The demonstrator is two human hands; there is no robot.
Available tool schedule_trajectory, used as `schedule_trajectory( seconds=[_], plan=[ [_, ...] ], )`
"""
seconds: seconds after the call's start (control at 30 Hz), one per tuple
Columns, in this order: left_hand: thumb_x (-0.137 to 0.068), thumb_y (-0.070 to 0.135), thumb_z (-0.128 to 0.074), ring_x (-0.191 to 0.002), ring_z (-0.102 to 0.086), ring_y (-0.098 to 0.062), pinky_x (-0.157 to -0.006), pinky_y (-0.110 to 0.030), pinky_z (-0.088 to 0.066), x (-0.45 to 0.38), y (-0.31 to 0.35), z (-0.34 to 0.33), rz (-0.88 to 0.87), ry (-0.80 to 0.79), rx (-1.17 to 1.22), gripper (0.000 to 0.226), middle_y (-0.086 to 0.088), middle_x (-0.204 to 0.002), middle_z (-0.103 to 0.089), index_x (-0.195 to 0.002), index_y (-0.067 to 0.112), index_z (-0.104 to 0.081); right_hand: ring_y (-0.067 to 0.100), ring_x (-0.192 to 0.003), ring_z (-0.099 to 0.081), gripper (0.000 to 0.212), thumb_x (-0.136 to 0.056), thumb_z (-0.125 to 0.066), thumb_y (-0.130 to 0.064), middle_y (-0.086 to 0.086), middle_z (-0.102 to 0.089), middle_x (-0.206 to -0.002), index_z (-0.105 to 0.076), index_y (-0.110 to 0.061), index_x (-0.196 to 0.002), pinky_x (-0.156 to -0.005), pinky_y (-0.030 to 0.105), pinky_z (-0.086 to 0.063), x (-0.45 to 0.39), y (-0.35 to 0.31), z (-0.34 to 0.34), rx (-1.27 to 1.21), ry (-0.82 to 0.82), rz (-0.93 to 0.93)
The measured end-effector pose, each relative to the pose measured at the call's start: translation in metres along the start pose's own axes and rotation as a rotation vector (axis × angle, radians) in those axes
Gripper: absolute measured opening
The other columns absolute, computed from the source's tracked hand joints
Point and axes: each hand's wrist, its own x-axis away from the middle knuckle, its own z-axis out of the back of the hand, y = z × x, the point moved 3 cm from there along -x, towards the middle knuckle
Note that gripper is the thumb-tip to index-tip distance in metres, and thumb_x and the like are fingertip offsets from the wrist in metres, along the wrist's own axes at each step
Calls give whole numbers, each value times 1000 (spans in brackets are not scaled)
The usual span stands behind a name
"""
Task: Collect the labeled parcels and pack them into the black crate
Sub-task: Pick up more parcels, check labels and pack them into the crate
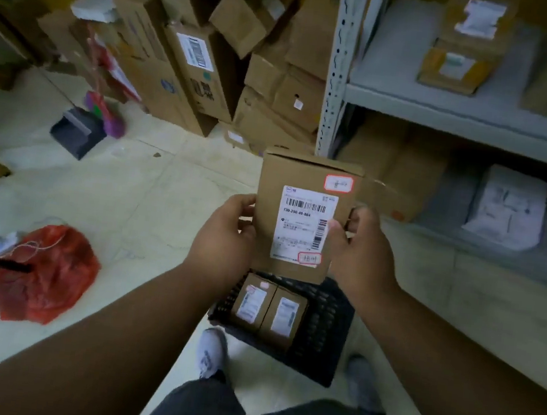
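From the head camera, you are gripping a labeled parcel (302, 217) by its sides, left hand (224, 235) and right hand (360, 249) curling fingers around it. Just below your fingers, the black crate (327, 321) is already holding two packed parcels (268, 308); more are waiting on the shelf (466, 110).

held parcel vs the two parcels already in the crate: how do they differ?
The held parcel is up in the air, gripped by the left hand and right hand; the two packed parcels sit side by side inside the black crate. The held parcel looks larger, though it is nearer the camera. It carries two red-bordered stickers; none is clear on the packed ones. All are brown cardboard with white labels.
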Motion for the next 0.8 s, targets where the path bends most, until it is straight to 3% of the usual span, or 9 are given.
schedule_trajectory(
  seconds=[0.1,0.2,0.27,0.33,0.43,0.47,0.53,0.67,0.8],
  plan=[
    [-94,-4,-46,-77,-61,6,-48,-3,-43,-50,-45,4,83,-220,72,48,10,-110,-59,-131,25,-56,14,-90,-56,18,-101,-53,-31,4,-64,-117,-50,-16,-110,-64,23,-38,-5,19,-57,14,65,-139],
    [-93,-6,-48,-83,-59,-4,-46,-6,-44,-98,-101,-11,130,-347,31,53,9,-111,-60,-132,30,-54,14,-90,-59,24,-101,-52,-29,7,-60,-116,-57,-9,-113,-51,3,-39,-15,49,-118,-4,59,-263],
    [-93,-4,-51,-85,-58,-7,-47,-8,-46,-121,-141,-29,167,-399,6,54,7,-112,-62,-137,28,-52,16,-90,-66,23,-101,-52,-29,6,-66,-113,-61,-10,-111,-45,0,-39,-19,77,-158,-26,-2,-350],
    [-97,1,-49,-90,-61,-12,-59,-16,-51,-140,-187,-57,196,-444,-30,47,8,-107,-64,-134,28,-54,19,-92,-71,24,-101,-52,-29,5,-71,-113,-65,-11,-110,-48,3,-43,-23,113,-196,-47,-56,-422],
    [-102,18,-43,-105,-63,-25,-89,-40,-55,-159,-264,-106,212,-470,-106,35,-3,-120,-64,-136,23,-53,14,-80,-69,25,-101,-51,-30,4,-72,-112,-66,-10,-107,-52,9,-46,-27,174,-253,-69,-123,-519],
    [-102,25,-41,-103,-64,-26,-90,-43,-55,-162,-288,-124,215,-480,-126,33,-4,-118,-65,-132,24,-55,13,-79,-68,25,-101,-51,-30,4,-72,-112,-66,-11,-108,-54,11,-48,-28,196,-271,-86,-134,-553],
    [-102,36,-38,-96,-66,-23,-77,-36,-58,-165,-336,-159,242,-504,-149,27,2,-107,-68,-119,28,-58,19,-89,-70,26,-102,-50,-30,6,-71,-114,-66,-11,-111,-59,16,-53,-24,241,-307,-132,-135,-636],
    [-98,19,-42,-93,-66,-23,-61,-24,-53,-171,-425,-215,283,-545,-198,24,3,-107,-64,-119,26,-51,23,-93,-69,26,-101,-52,-26,9,-68,-120,-59,-11,-122,-49,13,-51,-21,315,-375,-200,-122,-754],
    [-84,21,-51,-88,-66,-20,-49,-14,-49,-186,-494,-258,340,-594,-205,38,-3,-116,-65,-121,29,-58,29,-102,-70,32,-98,-57,-27,7,-67,-124,-56,-18,-129,-68,31,-61,-26,373,-439,-217,-147,-752]
  ],
)
